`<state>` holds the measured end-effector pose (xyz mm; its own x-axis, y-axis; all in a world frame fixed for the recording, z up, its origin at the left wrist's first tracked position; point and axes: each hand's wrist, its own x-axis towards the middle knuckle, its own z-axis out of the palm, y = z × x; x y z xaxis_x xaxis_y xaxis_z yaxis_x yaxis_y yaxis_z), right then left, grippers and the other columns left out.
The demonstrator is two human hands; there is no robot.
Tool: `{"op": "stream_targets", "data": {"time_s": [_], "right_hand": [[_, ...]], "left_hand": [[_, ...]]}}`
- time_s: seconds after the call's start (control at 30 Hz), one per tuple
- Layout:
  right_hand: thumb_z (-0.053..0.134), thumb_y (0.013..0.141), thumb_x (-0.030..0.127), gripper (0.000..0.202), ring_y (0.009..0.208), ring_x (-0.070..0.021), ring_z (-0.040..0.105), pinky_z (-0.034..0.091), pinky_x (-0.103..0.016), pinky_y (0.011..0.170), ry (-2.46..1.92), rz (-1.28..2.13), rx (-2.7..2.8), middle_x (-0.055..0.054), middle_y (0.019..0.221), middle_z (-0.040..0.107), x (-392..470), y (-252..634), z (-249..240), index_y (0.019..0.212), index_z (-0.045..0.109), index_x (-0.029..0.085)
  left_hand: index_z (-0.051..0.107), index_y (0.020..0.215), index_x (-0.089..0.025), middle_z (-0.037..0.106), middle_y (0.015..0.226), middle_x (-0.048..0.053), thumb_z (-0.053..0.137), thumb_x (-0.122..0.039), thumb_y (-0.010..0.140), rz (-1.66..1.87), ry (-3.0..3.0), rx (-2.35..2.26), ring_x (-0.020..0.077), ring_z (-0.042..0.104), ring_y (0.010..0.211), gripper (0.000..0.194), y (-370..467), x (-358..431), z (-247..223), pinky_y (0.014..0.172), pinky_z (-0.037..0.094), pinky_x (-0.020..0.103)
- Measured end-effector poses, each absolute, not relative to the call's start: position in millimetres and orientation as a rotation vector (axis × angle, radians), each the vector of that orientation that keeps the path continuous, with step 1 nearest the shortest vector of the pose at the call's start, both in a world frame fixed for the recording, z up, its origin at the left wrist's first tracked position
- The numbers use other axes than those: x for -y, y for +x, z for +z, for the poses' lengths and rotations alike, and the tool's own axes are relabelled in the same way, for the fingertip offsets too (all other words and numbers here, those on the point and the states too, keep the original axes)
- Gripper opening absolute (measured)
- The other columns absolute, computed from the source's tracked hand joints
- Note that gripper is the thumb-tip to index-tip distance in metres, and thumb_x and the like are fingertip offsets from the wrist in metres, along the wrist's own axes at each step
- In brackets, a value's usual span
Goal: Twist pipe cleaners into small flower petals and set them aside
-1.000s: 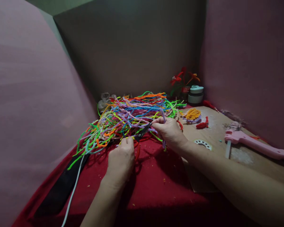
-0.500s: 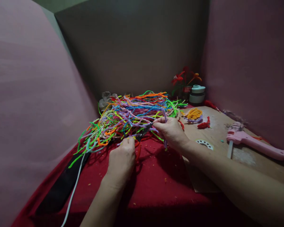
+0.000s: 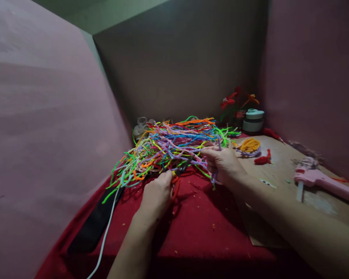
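A large tangled pile of coloured pipe cleaners [image 3: 177, 143] lies across the back of the red cloth [image 3: 197, 224]. In front of it, my left hand [image 3: 159, 190] is closed round small pliers with red handles [image 3: 177, 189]; their dark jaws [image 3: 184, 166] point up and to the right. My right hand [image 3: 221, 161] is right of the jaws, its fingers pinched on a purple pipe cleaner [image 3: 214, 177] that stands up above the hand and hangs below it. The jaws and the right fingertips are apart.
A brown board [image 3: 258, 236] on the right bears a pink glue gun [image 3: 317, 177], an orange coil [image 3: 250, 145] and a red piece [image 3: 261, 159]. Behind stand a pale green container [image 3: 253, 121] and red flowers [image 3: 228, 101]. A black phone-like slab [image 3: 90, 228] and white cable [image 3: 106, 232] lie left.
The whole view has shifted, so things appear further right. My right hand has drawn away from the tips of the pliers, still with the purple pipe cleaner.
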<state>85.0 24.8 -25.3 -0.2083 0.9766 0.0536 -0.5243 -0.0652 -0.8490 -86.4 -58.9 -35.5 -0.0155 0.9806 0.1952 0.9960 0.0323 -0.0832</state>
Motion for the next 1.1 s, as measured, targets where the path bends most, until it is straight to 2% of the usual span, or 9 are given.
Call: {"op": "stream_targets", "data": {"time_s": [0.17, 0.27, 0.37, 0.47, 0.53, 0.7, 0.83, 0.93, 1.1], "right_hand": [[0.067, 0.059, 0.016, 0.020, 0.033, -0.0008, 0.017, 0.010, -0.017, 0.034, -0.623, 1.579, 0.871, 0.012, 0.038, 0.026, -27.1, 87.0, -24.1, 0.062, 0.047, 0.016], [0.067, 0.059, 0.017, 0.019, 0.033, -0.0008, 0.018, 0.010, -0.017, 0.035, -0.598, 1.688, 0.915, 0.012, 0.038, 0.027, -21.9, 84.4, -26.2, 0.064, 0.049, 0.015], [0.068, 0.060, 0.020, 0.018, 0.033, -0.0014, 0.021, 0.013, -0.018, 0.036, -0.570, 1.736, 0.977, 0.011, 0.038, 0.031, -15.1, 82.1, -27.2, 0.069, 0.054, 0.014], [0.069, 0.060, 0.024, 0.020, 0.034, -0.0018, 0.025, 0.015, -0.019, 0.036, -0.572, 1.705, 1.079, 0.008, 0.041, 0.042, -9.2, 79.9, -27.4, 0.071, 0.056, 0.013], [0.068, 0.060, 0.025, 0.019, 0.034, -0.0019, 0.028, 0.015, -0.019, 0.036, -0.610, 1.688, 1.139, 0.006, 0.045, 0.048, -6.4, 77.9, -28.0, 0.068, 0.055, 0.013], [0.063, 0.059, 0.021, 0.024, 0.030, -0.0014, 0.018, 0.009, -0.020, 0.034, -0.733, 1.817, 1.168, 0.011, 0.035, 0.028, -6.3, 74.2, -30.8, 0.052, 0.040, 0.018], [0.063, 0.061, 0.021, 0.028, 0.031, -0.0011, 0.015, 0.007, -0.018, 0.034, -0.683, 2.006, 1.177, 0.011, 0.037, 0.027, -11.6, 75.5, -33.2, 0.054, 0.036, 0.019], [0.068, 0.064, 0.027, 0.028, 0.033, -0.0010, 0.018, 0.010, -0.017, 0.033, -0.548, 2.073, 1.165, 0.010, 0.041, 0.033, -14.8, 77.4, -34.4, 0.061, 0.042, 0.017], [0.066, 0.071, 0.028, 0.021, 0.035, -0.0013, 0.030, 0.027, -0.015, 0.034, -0.423, 2.201, 1.154, 0.007, 0.050, 0.046, -16.8, 79.5, -36.6, 0.075, 0.051, 0.014]], "left_hand": [[0.058, 0.082, -0.019, 0.061, 0.089, 0.008, 0.042, -0.026, 0.081, 0.033, -2.234, 2.080, 0.0201, 0.060, 0.076, 0.017, -104.5, 53.6, -32.8, 0.062, 0.038, 0.028], [0.061, 0.076, -0.017, 0.060, 0.088, 0.010, 0.052, -0.027, 0.075, -0.103, -2.296, 2.116, 0.0209, 0.058, 0.078, 0.014, -101.0, 46.6, -23.7, 0.068, 0.040, 0.030], [0.060, 0.076, -0.017, 0.061, 0.078, 0.007, 0.049, -0.036, 0.079, -0.802, -2.372, 2.240, 0.0167, 0.057, 0.070, 0.023, -81.0, 38.6, -15.1, 0.065, 0.041, 0.027], [0.055, 0.072, -0.016, 0.055, 0.059, 0.002, 0.040, -0.052, 0.080, -1.720, -2.434, 2.462, 0.0106, 0.046, 0.044, 0.039, -55.4, 31.9, -13.0, 0.044, 0.035, 0.023], [0.054, 0.071, -0.017, 0.051, 0.055, -0.001, 0.042, -0.051, 0.080, -2.093, -2.322, 2.360, 0.0093, 0.042, 0.041, 0.037, -43.9, 29.2, -14.4, 0.042, 0.032, 0.022], [0.044, 0.052, -0.017, 0.041, 0.050, -0.003, 0.049, -0.028, 0.079, -1.570, -2.090, 1.941, 0.0083, 0.036, 0.049, 0.030, -39.0, 28.4, -16.4, 0.050, 0.027, 0.022], [0.044, 0.052, -0.017, 0.041, 0.052, -0.003, 0.047, -0.023, 0.080, -1.304, -2.045, 1.835, 0.0087, 0.035, 0.051, 0.028, -43.4, 23.1, -12.1, 0.054, 0.026, 0.024], [0.048, 0.054, -0.016, 0.042, 0.050, -0.003, 0.048, -0.029, 0.080, -1.444, -2.136, 2.003, 0.0085, 0.037, 0.050, 0.030, -49.2, 14.9, -8.1, 0.052, 0.027, 0.022], [0.060, 0.077, -0.014, 0.046, 0.053, -0.004, 0.054, -0.044, 0.077, -2.145, -2.501, 2.231, 0.0061, 0.040, 0.044, 0.030, -56.8, 13.7, -10.6, 0.045, 0.029, 0.019]]}}
